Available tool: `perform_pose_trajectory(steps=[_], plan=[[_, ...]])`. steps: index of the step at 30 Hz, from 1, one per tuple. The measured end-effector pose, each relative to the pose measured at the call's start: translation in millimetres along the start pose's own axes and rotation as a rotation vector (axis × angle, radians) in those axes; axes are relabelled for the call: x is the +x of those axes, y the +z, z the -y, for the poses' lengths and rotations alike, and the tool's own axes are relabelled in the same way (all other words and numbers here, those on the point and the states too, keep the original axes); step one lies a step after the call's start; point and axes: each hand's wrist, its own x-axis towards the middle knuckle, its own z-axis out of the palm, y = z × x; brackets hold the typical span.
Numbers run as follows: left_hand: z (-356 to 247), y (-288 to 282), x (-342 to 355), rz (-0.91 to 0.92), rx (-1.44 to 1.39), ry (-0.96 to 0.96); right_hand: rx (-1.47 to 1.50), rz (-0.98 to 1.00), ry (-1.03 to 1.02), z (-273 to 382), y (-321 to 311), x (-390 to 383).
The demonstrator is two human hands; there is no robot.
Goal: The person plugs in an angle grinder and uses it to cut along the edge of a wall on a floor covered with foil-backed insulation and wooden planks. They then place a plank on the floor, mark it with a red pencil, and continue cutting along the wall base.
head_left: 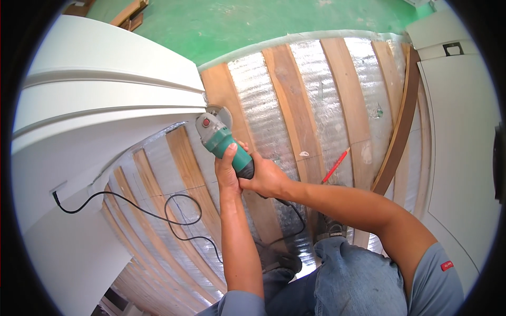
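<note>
A teal angle grinder (225, 145) with a grey metal head is held in both my hands, just left of the middle of the view. My left hand (227, 171) is closed along the side of its body, thumb lying on top. Around the dark rear end, my right hand (266, 176) is wrapped, its fingers partly hidden. The grinder's disc (225, 116) sits close to the end of a white door frame (142, 97); whether they touch I cannot tell. Wooden strips (287, 89) lie beneath, over silver foil sheeting (255, 79).
A black cord (138, 203) loops across the strips from a plug at the left white wall (37, 174). A red pencil (336, 166) lies right of my hands. Further right, a brown board (405, 124) leans near a white panel (464, 137). Green flooring (226, 23) lies beyond.
</note>
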Motion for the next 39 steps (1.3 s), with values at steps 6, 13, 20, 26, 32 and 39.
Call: perform_pose_trajectory(steps=[6,13,20,26,32,39], plan=[[1.6,3.0,2.5,0.010,-0.010,0.005,-0.063,-0.016,-0.028,-6.3,-2.1,4.2],[2.0,11.2,3.6,0.002,-0.007,0.001,-0.080,-0.018,-0.039,-6.6,-8.9,5.6],[4.5,11.7,5.5,0.007,-0.012,0.004,-0.032,-0.024,-0.061,-6.4,-11.9,3.8],[4.0,15.2,5.6,0.004,-0.015,0.007,-0.034,-0.047,-0.097,-12.3,-11.0,7.1],[5.8,16.6,7.8,0.008,-0.026,0.000,-0.049,-0.005,-0.060,-13.5,-15.7,10.6],[4.7,18.8,8.1,0.002,-0.045,-0.005,-0.050,-0.036,-0.086,-14.1,-16.4,12.2]])
